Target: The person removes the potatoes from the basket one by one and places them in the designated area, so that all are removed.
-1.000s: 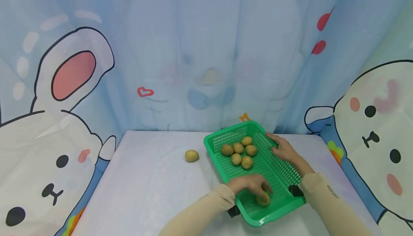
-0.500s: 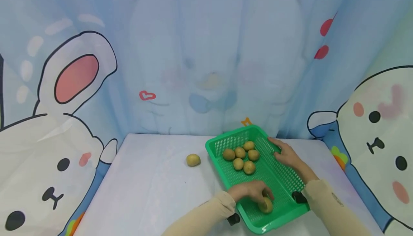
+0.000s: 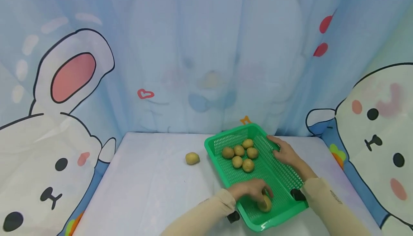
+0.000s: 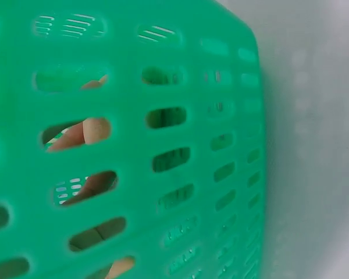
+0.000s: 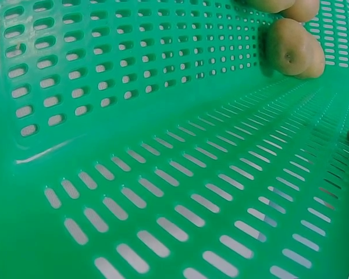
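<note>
A green plastic basket (image 3: 222,178) with slotted walls stands at an angle on the table. My left hand (image 3: 253,189) reaches in over its near left side, the fingers curled round a potato (image 3: 265,204) near the basket's front end. My right hand (image 3: 285,153) grips the right rim, thumb toward the inside. Toward the far end lie several more potatoes (image 3: 248,165), grouped together; some also appear in the right wrist view, where the potato (image 5: 288,46) touches others. In the left wrist view the basket wall (image 4: 128,157) mostly hides the left fingers (image 4: 96,131).
One yellowish potato (image 3: 192,158) lies on the white tabletop (image 3: 155,186), left of the basket. Behind the table hangs a blue curtain (image 3: 180,49) printed with cartoon animals. Black wrist straps (image 3: 297,194) show near both cuffs.
The head view shifts slightly. Both hands keep their places, the left at the potato and the right on the basket rim. The potatoes stay where they were.
</note>
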### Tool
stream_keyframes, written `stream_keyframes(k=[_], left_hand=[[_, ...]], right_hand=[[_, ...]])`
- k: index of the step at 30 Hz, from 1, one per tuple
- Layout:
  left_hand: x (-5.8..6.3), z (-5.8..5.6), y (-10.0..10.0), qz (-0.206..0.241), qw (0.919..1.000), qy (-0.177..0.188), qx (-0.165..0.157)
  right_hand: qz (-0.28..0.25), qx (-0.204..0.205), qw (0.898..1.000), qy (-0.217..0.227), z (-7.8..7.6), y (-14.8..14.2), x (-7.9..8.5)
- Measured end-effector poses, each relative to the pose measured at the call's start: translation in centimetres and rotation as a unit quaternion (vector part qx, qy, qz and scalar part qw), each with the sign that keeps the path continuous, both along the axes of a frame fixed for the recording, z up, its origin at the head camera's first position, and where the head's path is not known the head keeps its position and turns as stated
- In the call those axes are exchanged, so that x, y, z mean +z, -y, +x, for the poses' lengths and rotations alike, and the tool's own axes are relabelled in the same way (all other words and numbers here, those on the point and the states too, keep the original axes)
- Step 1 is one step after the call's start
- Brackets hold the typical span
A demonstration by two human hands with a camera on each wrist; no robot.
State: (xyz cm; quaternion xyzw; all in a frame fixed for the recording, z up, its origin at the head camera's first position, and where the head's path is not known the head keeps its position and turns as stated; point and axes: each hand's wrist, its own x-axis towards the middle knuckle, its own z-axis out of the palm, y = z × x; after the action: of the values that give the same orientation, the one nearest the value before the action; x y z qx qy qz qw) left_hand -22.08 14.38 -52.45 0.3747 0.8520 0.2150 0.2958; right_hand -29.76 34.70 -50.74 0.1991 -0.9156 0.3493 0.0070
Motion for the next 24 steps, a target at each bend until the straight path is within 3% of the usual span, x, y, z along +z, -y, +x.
stream_keyframes(k=[10, 19, 24], left_hand=[[1.6, -0.5, 1.1, 0.029, 0.9995, -0.010, -0.005], [3.9, -2.8, 5.0, 0.066, 0.9962, -0.051, 0.023], [4.5, -4.1, 7.2, 0.105, 0.9922, -0.042, 0.052]], right_hand=[[0.000, -0.002, 1.000, 0.016, -0.1, -0.4, -0.2], [-0.011, -0.009, 0.999, 0.032, -0.1, -0.6, -0.4], [-0.011, -0.005, 1.000, 0.026, -0.3, -0.2, -0.1]])
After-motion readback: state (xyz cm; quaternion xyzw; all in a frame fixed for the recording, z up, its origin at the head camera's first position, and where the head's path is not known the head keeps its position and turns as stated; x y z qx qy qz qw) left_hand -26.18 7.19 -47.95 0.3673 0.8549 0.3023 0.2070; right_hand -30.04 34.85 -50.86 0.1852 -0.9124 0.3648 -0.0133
